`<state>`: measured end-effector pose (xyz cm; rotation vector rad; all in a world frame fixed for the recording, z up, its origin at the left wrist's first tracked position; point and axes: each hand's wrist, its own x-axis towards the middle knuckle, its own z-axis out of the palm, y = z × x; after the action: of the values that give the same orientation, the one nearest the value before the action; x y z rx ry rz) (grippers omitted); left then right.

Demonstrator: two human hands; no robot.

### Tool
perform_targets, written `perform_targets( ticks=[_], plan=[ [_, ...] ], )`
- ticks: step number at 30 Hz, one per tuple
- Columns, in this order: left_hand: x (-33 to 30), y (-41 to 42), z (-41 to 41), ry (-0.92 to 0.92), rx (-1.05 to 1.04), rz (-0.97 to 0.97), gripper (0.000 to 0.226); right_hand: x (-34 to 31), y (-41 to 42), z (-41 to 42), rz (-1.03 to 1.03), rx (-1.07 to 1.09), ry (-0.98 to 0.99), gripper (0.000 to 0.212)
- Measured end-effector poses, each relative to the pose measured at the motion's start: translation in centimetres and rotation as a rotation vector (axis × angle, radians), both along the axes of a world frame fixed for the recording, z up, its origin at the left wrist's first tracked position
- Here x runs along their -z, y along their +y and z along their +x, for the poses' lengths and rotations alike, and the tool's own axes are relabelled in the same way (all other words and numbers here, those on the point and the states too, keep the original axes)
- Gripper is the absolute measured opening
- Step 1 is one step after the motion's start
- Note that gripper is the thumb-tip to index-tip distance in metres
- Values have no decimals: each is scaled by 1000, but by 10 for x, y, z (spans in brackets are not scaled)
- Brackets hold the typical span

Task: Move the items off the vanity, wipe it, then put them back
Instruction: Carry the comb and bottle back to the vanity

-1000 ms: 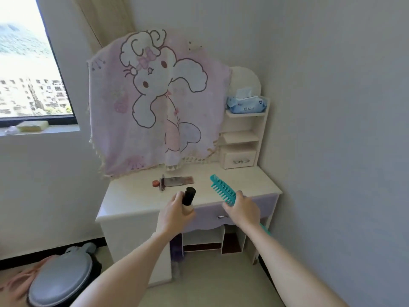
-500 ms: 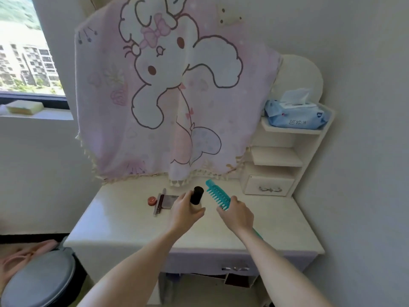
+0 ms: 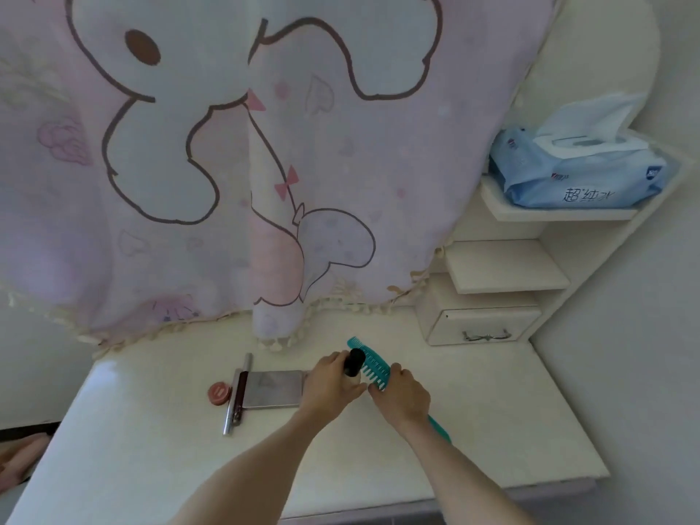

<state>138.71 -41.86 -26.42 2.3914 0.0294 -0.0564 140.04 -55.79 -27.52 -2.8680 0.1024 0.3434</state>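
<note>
My left hand (image 3: 328, 388) is wrapped around a small pale bottle with a black cap (image 3: 354, 363), held upright over the middle of the cream vanity top (image 3: 473, 422). My right hand (image 3: 401, 397) grips a teal comb (image 3: 369, 363), teeth end pointing away, handle tip showing behind my wrist. Both hands hover close together, low over the surface; whether the bottle's base touches the top is hidden. Left of my left hand lie a silver flat case (image 3: 272, 389), a silver and dark red tube (image 3: 238, 395) and a small round red tin (image 3: 219, 392).
A pink cartoon cloth (image 3: 227, 164) hangs over the mirror down to the vanity's back edge. At the right stand small shelves (image 3: 507, 265) with a drawer (image 3: 481, 329) and a blue wet-wipe pack (image 3: 575, 176) on the highest shelf. A wall runs close on the right.
The view has closed in on the vanity. Both hands, with bottle and comb in them, have moved forward over the top and lower toward it, near the silver case.
</note>
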Motion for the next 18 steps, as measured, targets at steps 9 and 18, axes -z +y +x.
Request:
perform_targets(
  ticks=[9,18],
  plan=[
    [36,-7,29,132,33,-99,38,39,-4,30,-79,29,42,41],
    [49,0,35,158,11,-110,44,57,-1,38,-119,-24,6,56]
  ],
)
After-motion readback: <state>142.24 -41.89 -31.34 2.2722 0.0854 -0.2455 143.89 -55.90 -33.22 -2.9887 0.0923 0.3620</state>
